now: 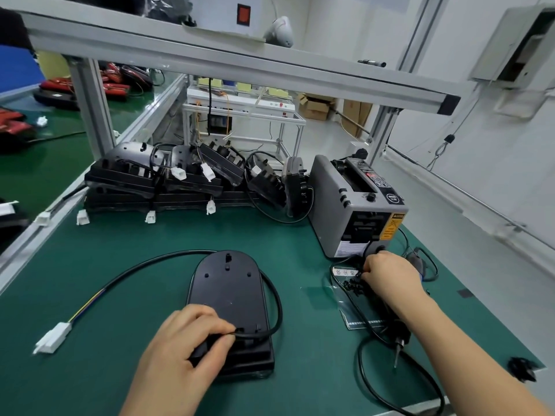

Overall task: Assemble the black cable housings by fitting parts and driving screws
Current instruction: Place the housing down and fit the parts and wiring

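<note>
A black cable housing (229, 292) lies flat on the green mat in front of me. Its black cable (144, 264) loops round the right side and runs left to a white connector (52, 337). My left hand (183, 340) rests on the housing's near end and pinches a small black part at the cable entry. My right hand (387, 276) reaches into a clear bag of small black screws (353, 286), fingers curled down among them; what they hold is hidden. An electric screwdriver (398, 340) lies under my right forearm, tip pointing toward me.
A grey tape dispenser (354, 205) stands right of centre, just behind my right hand. Several black housings with white connectors (168, 178) are stacked along the back of the mat. A small black part (522, 369) lies near the right edge. An aluminium frame post (90, 100) rises at back left.
</note>
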Tool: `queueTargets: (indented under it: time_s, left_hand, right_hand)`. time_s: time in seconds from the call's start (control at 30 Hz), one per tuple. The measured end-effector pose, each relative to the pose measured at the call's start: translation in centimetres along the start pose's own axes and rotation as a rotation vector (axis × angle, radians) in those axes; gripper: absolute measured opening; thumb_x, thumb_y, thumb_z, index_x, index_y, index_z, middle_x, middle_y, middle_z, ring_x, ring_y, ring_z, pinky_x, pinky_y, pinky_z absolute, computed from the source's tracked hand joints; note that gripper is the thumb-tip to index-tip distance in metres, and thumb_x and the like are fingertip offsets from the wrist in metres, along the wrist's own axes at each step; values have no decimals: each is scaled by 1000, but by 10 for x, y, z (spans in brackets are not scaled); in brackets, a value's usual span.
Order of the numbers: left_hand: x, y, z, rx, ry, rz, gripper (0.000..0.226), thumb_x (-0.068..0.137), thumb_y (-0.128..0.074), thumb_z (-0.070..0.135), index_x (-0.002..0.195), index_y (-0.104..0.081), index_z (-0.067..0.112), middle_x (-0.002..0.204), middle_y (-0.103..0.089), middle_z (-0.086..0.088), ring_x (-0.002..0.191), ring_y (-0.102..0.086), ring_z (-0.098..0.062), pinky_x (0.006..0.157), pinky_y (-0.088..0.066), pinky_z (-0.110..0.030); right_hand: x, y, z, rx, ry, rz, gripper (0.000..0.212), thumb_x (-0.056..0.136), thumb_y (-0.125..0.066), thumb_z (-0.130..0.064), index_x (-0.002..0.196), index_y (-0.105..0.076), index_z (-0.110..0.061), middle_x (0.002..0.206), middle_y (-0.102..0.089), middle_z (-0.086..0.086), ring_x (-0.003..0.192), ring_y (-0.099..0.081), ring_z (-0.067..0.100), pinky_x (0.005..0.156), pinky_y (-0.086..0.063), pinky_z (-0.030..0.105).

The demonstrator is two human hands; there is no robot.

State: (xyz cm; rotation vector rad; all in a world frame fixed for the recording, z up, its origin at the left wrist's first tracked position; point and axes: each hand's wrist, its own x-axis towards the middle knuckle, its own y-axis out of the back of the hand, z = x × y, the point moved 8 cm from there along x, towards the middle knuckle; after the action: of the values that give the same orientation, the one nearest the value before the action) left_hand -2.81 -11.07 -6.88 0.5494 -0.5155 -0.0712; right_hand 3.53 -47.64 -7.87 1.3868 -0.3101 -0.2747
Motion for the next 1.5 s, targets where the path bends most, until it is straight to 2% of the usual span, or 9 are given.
queueTargets:
  time_s: [0.13, 0.3, 0.5, 0.83, 0.93, 1.03, 1.17, 1.33, 1.5]
  left_hand:
    - [0, 0, 1, 0, -4, -3, 16, 71, -51, 52, 80, -62, 45, 93, -58, 22, 93, -53, -3, 75, -38, -11]
    - [0, 1, 2, 10, -7, 2, 16, 71, -51, 53, 80, -62, 46, 92, -58, 21, 93, -53, -3, 70, -43, -22]
    - [0, 2, 3, 6, -6, -2, 15, 71, -51, 53, 79, -62, 46, 92, -58, 21, 94, -53, -3, 70, -44, -25]
    - [0, 1, 0, 2, 25, -29, 15, 72, -51, 53, 79, -62, 45, 93, -58, 20, 92, -54, -5, 70, -42, -19]
    - [0, 1, -2, -1, 52, -49, 9, 73, -59, 48, 80, -63, 45, 94, -59, 20, 91, -55, -7, 70, -43, -20]
    - [-1, 0, -6, -8, 77, -60, 18, 78, -74, 28, 80, -64, 44, 95, -58, 21, 96, -53, -4, 74, -40, -19]
    - [-1, -1, -5, -27, 98, -65, 25, 77, -75, 20, 79, -66, 43, 94, -58, 21, 98, -53, -4, 75, -39, -19]
    - [0, -1, -2, -29, 76, -68, 27, 79, -73, 18, 81, -66, 43, 96, -57, 21, 100, -51, -7, 79, -38, -20]
    - [-1, 0, -1, -38, 89, -47, 24, 77, -74, 14, 78, -67, 37, 93, -57, 21, 97, -51, -7, 79, -40, -20]
  right_hand:
    - [-1, 3, -1, 4, 12, 40, 19, 89, -47, -16, 92, -66, -16, 96, -60, 2, 84, -61, 22, 73, -52, 33]
    - [-1, 1, -1, 77, 28, 42, 17, 90, -47, -20, 97, -63, -18, 100, -60, 2, 88, -60, 22, 70, -48, 30]
    - [2, -5, -7, 124, 86, 25, 26, 88, -49, -18, 111, -59, -25, 108, -56, 0, 95, -59, 22, 68, -43, 28]
    - [-6, 13, -11, 218, 88, 133, 15, 91, -53, -23, 102, -63, -21, 96, -67, -1, 92, -60, 21, 66, -35, 27]
    - [-28, 28, -31, 476, 132, 102, 5, 87, -61, -22, 89, -62, -27, 83, -66, -10, 82, -61, 14, 68, -41, 26]
    - [-60, 45, -71, 853, 208, -8, 22, 79, -73, -14, 74, -61, -31, 68, -64, -15, 64, -57, -2, 64, -43, 13]
    - [-108, 51, -128, 1279, 279, -269, 25, 77, -71, 3, 72, -66, -22, 59, -63, -11, 54, -53, 1, 55, -45, 16]
    - [-142, 53, -161, 1317, 322, -342, 24, 78, -70, -1, 71, -67, -24, 62, -64, -12, 60, -55, 1, 62, -45, 17]
    - [-153, 51, -167, 1178, 283, -234, 25, 76, -69, -8, 67, -61, -30, 59, -60, -18, 56, -50, -2, 58, -43, 17]
